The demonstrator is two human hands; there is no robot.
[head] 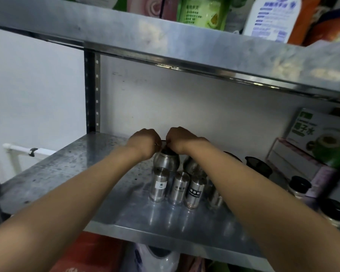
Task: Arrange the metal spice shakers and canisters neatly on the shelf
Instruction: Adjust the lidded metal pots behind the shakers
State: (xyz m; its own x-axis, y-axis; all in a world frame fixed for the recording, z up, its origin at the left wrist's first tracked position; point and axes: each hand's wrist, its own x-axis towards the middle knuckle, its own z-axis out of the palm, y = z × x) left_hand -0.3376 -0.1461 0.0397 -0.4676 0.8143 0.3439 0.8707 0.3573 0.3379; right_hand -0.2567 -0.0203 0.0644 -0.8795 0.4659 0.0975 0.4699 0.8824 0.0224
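A round-bodied metal canister stands at the back of the steel shelf. My left hand and my right hand both reach in and grip its top, fingers curled over the lid, which they hide. A second round canister stands just to its right, partly behind my right forearm. In front stand three slim metal shakers in a row: one with a white label, a plain one, and one with a black label. Another shaker shows partly behind my right arm.
A dark mesh strainer and black-capped jars sit to the right, before a green and white box. The upper shelf carries bottles. The shelf's left half is bare metal beside an upright post.
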